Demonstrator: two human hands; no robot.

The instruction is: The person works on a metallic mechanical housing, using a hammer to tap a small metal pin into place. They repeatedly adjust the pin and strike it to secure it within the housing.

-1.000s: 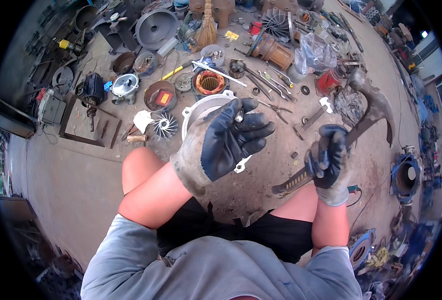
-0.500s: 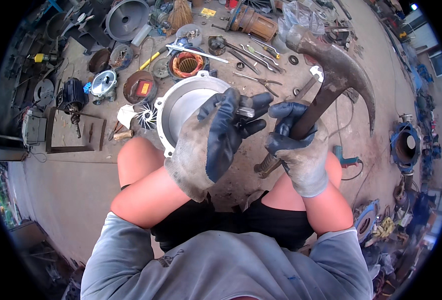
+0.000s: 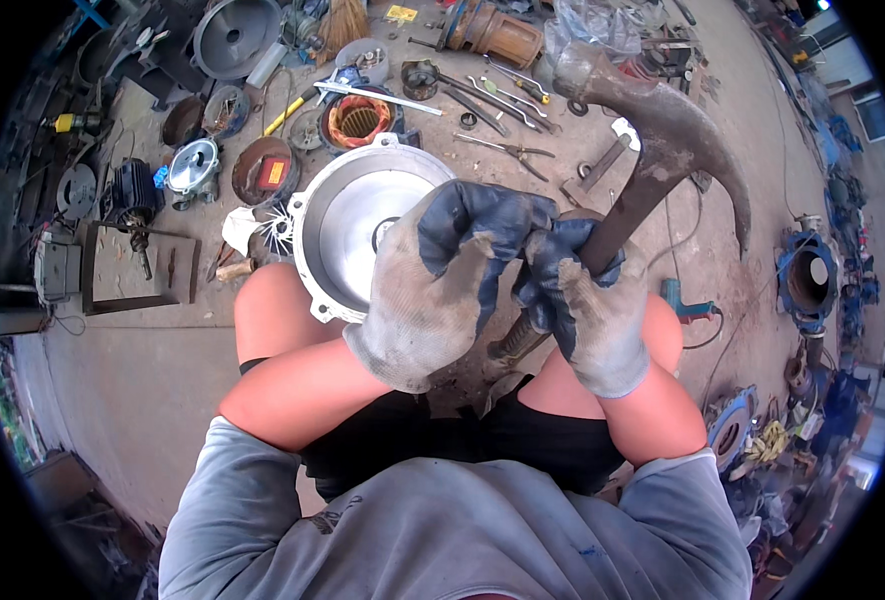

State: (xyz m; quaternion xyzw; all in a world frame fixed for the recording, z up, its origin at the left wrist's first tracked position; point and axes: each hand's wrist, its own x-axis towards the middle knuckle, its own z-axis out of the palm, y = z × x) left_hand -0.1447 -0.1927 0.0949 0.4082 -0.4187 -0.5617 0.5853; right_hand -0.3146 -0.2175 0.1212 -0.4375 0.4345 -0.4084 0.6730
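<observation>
The right hand [image 3: 584,290] grips the hammer [image 3: 662,118] mid-shaft above the floor [image 3: 152,390]. Likely head-heavy, rigid; hold the handle's lower end. The left hand [image 3: 452,265] is clenched beside it, any contents hidden from me.

Grubby floor [image 3: 142,400] (pliers [image 3: 511,150] on it)

Left grip [image 3: 437,285] hides right side of housing [image 3: 337,240]; what it pinches, can't tell. Mid-handle of hammer [image 3: 652,160] lost behind right grip [image 3: 587,300]. Broom [image 3: 342,32] cut by top edge. Scrap [image 3: 774,440], lower right, too blurred to sort.
</observation>
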